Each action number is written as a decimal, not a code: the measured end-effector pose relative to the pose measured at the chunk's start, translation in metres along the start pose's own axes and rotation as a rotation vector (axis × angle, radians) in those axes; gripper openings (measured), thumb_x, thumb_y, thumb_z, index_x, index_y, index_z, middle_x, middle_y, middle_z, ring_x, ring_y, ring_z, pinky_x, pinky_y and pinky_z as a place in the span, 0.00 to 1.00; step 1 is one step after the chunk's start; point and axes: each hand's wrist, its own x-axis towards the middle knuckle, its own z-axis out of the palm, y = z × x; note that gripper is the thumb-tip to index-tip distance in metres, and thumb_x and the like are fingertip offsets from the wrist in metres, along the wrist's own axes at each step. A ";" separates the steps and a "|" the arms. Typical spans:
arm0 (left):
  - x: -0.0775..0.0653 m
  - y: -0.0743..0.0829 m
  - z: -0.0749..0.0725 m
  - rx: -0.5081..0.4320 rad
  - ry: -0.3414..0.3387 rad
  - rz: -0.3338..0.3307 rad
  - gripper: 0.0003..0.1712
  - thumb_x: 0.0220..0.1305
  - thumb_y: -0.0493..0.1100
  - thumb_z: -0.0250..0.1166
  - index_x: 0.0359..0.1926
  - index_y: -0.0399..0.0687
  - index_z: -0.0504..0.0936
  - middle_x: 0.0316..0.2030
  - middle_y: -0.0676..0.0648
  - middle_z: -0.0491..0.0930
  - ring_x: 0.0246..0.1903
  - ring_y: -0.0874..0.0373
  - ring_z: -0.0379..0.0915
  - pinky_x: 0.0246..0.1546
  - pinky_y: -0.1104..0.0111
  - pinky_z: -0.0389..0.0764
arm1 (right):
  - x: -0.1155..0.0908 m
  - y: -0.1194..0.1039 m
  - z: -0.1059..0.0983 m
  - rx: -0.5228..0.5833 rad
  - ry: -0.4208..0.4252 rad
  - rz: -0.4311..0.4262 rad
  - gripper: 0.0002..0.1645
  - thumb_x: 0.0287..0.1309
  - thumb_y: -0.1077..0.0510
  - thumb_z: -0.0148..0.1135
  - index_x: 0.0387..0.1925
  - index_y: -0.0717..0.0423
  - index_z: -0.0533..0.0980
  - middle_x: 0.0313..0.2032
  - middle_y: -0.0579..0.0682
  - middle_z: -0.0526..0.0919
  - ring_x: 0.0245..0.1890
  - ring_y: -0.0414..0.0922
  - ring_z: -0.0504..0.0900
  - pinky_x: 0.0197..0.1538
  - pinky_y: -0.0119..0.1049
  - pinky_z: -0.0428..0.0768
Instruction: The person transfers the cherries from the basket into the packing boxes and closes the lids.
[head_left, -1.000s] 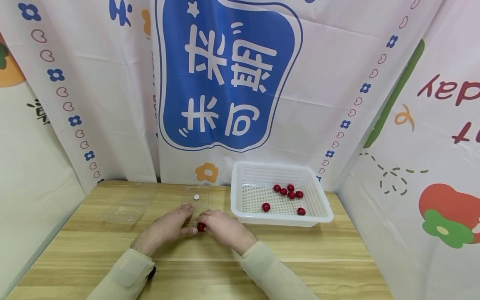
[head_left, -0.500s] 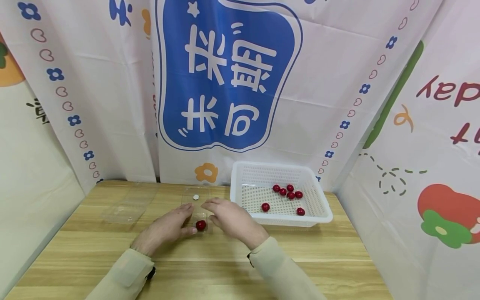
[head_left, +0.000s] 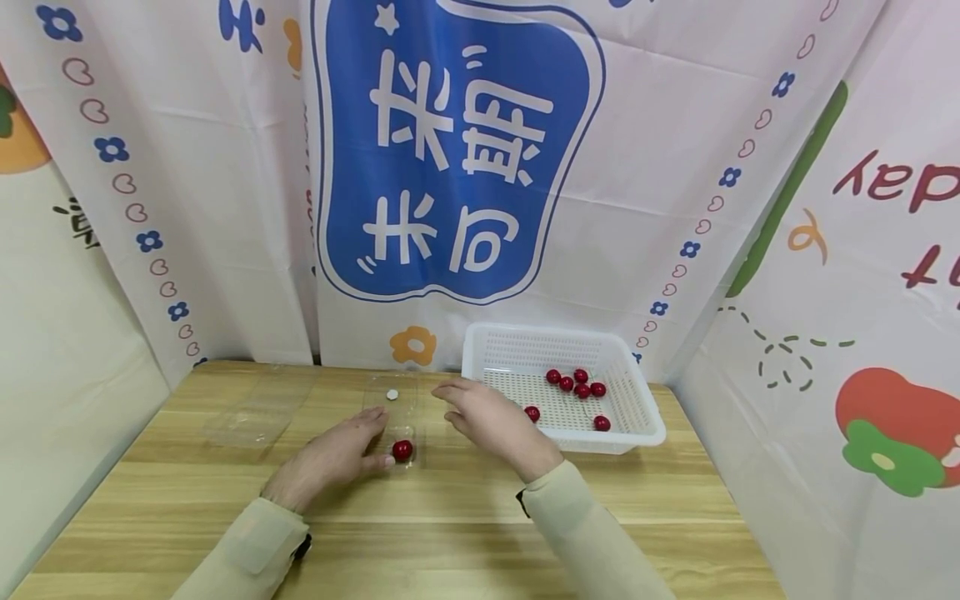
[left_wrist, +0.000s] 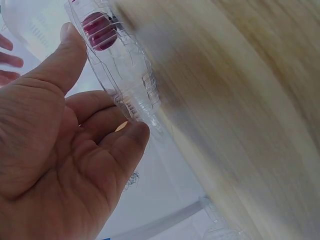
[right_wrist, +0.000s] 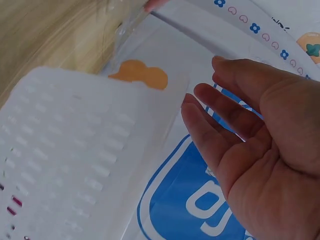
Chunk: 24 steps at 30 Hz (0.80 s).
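A clear plastic box (head_left: 409,430) lies unfolded on the table, with one dark red cherry (head_left: 402,450) in its nearer half. A small white spot shows on the farther half. My left hand (head_left: 337,447) holds the box by its left side, thumb beside the cherry. In the left wrist view, its thumb and bent fingers are against the box's edge (left_wrist: 125,75). My right hand (head_left: 495,422) is off to the right of the box, in front of the left end of a white basket (head_left: 637,417). Its fingers are loosely bent, with nothing between them.
Several cherries (head_left: 582,390) lie in the basket, one partly covered by my right hand. Another clear plastic container (head_left: 258,412) lies at the back left of the wooden table (head_left: 420,542). A printed curtain (head_left: 660,167) hangs behind the table.
My right hand has let go of the cherry in the box and moved right and back, up to the basket. My left hand has stayed at the box.
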 end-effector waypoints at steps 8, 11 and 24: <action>0.000 -0.001 0.000 0.016 -0.002 0.006 0.50 0.82 0.52 0.77 0.84 0.20 0.68 0.87 0.20 0.64 0.88 0.20 0.62 0.90 0.30 0.66 | -0.008 0.026 -0.001 0.019 -0.010 0.058 0.26 0.83 0.62 0.72 0.77 0.59 0.83 0.75 0.57 0.89 0.78 0.57 0.87 0.84 0.52 0.85; 0.000 -0.001 0.000 0.016 -0.001 -0.001 0.50 0.82 0.52 0.77 0.85 0.20 0.68 0.87 0.20 0.64 0.88 0.21 0.62 0.90 0.30 0.66 | -0.013 0.037 -0.002 0.024 0.009 0.066 0.25 0.82 0.63 0.73 0.75 0.59 0.84 0.73 0.58 0.90 0.77 0.59 0.88 0.83 0.54 0.86; 0.002 0.002 0.002 0.016 -0.002 -0.028 0.51 0.82 0.54 0.76 0.86 0.22 0.66 0.88 0.22 0.62 0.89 0.22 0.61 0.91 0.30 0.65 | -0.027 0.076 -0.002 0.073 0.007 0.176 0.25 0.81 0.65 0.73 0.74 0.62 0.85 0.73 0.62 0.89 0.77 0.62 0.87 0.84 0.59 0.84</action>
